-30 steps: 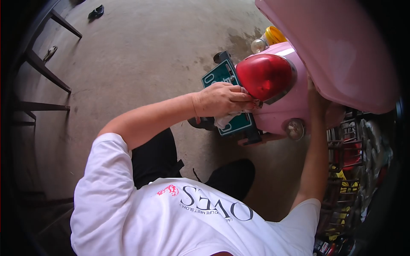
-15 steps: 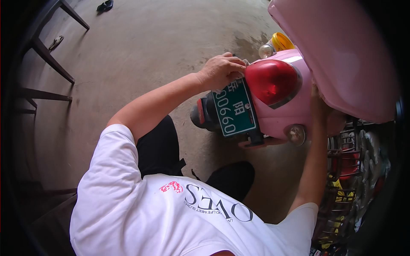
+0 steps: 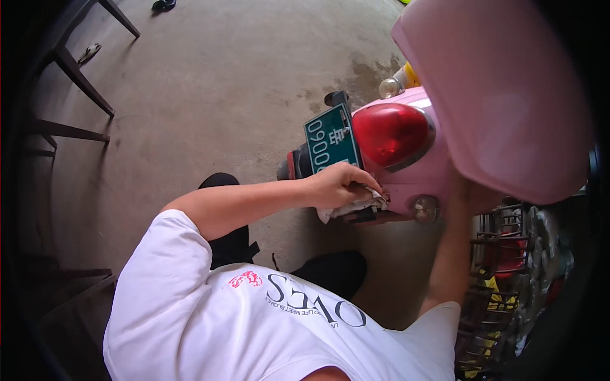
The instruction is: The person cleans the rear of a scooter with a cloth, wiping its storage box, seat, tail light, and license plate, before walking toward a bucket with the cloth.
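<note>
My left hand (image 3: 340, 185) is closed around a crumpled whitish cloth (image 3: 359, 206), pressed against the pink rear body of a scooter (image 3: 406, 184) just below the green licence plate (image 3: 332, 136). The hand covers the plate's lower end. Above it is the large red tail light (image 3: 391, 133), with a round clear lamp (image 3: 426, 208) to the right of the cloth. My right hand (image 3: 462, 184) reaches up beneath the overhanging pink panel (image 3: 502, 95); its fingers are hidden in shadow, so what it touches does not show.
Another clear lamp (image 3: 390, 87) and a yellow container (image 3: 411, 75) are at the scooter's far side. A dark rack (image 3: 502, 254) holding bags and red and yellow things stands to the right. Dark furniture legs (image 3: 82, 82) and shoes (image 3: 89, 53) are at the left.
My left hand has moved with the cloth from the plate's upper end down to its lower end. The view has shifted slightly, and my right hand stays under the pink panel.
</note>
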A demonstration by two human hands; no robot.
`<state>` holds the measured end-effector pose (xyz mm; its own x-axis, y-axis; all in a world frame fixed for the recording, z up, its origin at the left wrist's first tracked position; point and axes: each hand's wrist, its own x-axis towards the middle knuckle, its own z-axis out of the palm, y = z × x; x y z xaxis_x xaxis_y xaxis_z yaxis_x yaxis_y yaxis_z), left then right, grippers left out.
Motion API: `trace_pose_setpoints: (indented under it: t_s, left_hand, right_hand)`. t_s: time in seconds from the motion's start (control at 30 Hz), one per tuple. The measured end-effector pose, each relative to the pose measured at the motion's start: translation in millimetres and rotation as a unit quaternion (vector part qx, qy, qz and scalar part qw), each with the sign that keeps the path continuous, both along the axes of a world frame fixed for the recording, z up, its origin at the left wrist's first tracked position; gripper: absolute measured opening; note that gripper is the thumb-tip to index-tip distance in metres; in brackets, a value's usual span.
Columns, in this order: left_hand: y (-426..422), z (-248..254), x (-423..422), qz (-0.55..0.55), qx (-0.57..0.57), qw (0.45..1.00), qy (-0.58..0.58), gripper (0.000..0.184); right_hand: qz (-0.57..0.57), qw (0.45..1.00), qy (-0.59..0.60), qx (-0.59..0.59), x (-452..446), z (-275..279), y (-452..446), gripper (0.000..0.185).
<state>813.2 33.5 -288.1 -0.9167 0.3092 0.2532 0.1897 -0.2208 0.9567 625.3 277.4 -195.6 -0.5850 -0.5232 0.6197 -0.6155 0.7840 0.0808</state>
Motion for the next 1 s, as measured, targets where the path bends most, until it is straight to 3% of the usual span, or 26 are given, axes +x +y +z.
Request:
trace_pose_setpoints:
  t_s: [0.07, 0.13, 0.17, 0.2, 0.27, 0.33, 0.4, 0.53, 0.57, 0.6, 0.67, 0.77, 0.83, 0.87, 0.93, 1.0]
  left_hand:
    - [-3.4, 3.0, -0.3, 0.001, 0.054, 0.998, -0.041, 0.014]
    - [-11.0, 20.4, 9.2, -0.032, 0.339, 0.912, -0.23, 0.019]
    - [-17.6, 29.8, 14.5, -0.062, 0.408, 0.87, -0.27, 0.023]
    - [-25.7, 39.3, 17.4, -0.056, 0.412, 0.868, -0.272, 0.023]
    - [-41.5, 55.7, 27.4, -0.057, 0.476, 0.809, -0.34, 0.021]
    - [-53.4, 68.5, 35.4, -0.022, 0.482, 0.803, -0.349, 0.023]
    - [-67.4, 83.6, 43.8, 0.038, 0.523, 0.763, -0.379, 0.021]
    - [-93.6, 123.9, 65.2, 0.123, 0.523, 0.75, -0.386, 0.022]
    - [-102.0, 131.6, 71.8, 0.132, 0.529, 0.75, -0.374, 0.023]
    - [-110.0, 142.4, 77.9, 0.131, 0.524, 0.754, -0.373, 0.023]
    - [-124.2, 170.4, 89.7, 0.192, 0.529, 0.738, -0.373, 0.025]
    - [-154.5, 217.5, 105.1, 0.21, 0.528, 0.726, -0.387, 0.025]
    - [-171.9, 248.2, 107.3, 0.223, 0.528, 0.717, -0.397, 0.028]
    - [-180.3, 258.8, 104.9, 0.216, 0.52, 0.723, -0.4, 0.028]
    - [-207.8, 278.4, 98.3, 0.183, 0.553, 0.73, -0.357, 0.031]
    - [-231.5, 291.4, 78.4, 0.145, 0.55, 0.743, -0.353, 0.033]
  right_hand:
    - [0.004, 0.999, -0.028, 0.016, 2.1, -0.1, -6.5, 0.035]
    - [0.005, 0.997, -0.063, 0.031, 8.0, 6.0, 16.7, 0.036]
    - [0.006, 0.996, -0.077, 0.036, 2.4, 4.9, 5.2, 0.036]
    - [0.01, 0.995, -0.09, 0.039, 13.9, 4.7, 8.6, 0.036]
    - [0.019, 0.992, -0.12, 0.04, 34.3, 1.7, 2.0, 0.036]
    - [0.027, 0.987, -0.151, 0.038, 49.4, 1.9, 4.0, 0.037]
    - [0.031, 0.983, -0.18, 0.033, 62.1, 6.7, 6.1, 0.037]
    - [0.029, 0.974, -0.222, 0.017, 115.0, -4.0, -20.2, 0.039]
    - [-0.024, 0.963, -0.268, -0.015, 160.2, 32.9, -52.1, 0.049]
    - [0.008, 0.947, -0.322, -0.004, 186.9, 28.3, -52.2, 0.057]
    - [-0.016, 0.767, -0.62, -0.164, 237.0, 82.3, -99.4, 0.054]
    - [0.028, 0.571, -0.744, -0.346, 265.0, 129.8, -181.5, 0.054]
    - [0.012, 0.401, -0.806, -0.434, 256.3, 161.0, -234.3, 0.049]
    - [0.014, 0.401, -0.8, -0.445, 250.6, 171.7, -251.1, 0.049]
    - [0.037, 0.227, -0.871, -0.434, 239.7, 197.5, -287.2, 0.041]
    - [0.045, 0.211, -0.868, -0.448, 227.6, 193.7, -305.9, 0.035]
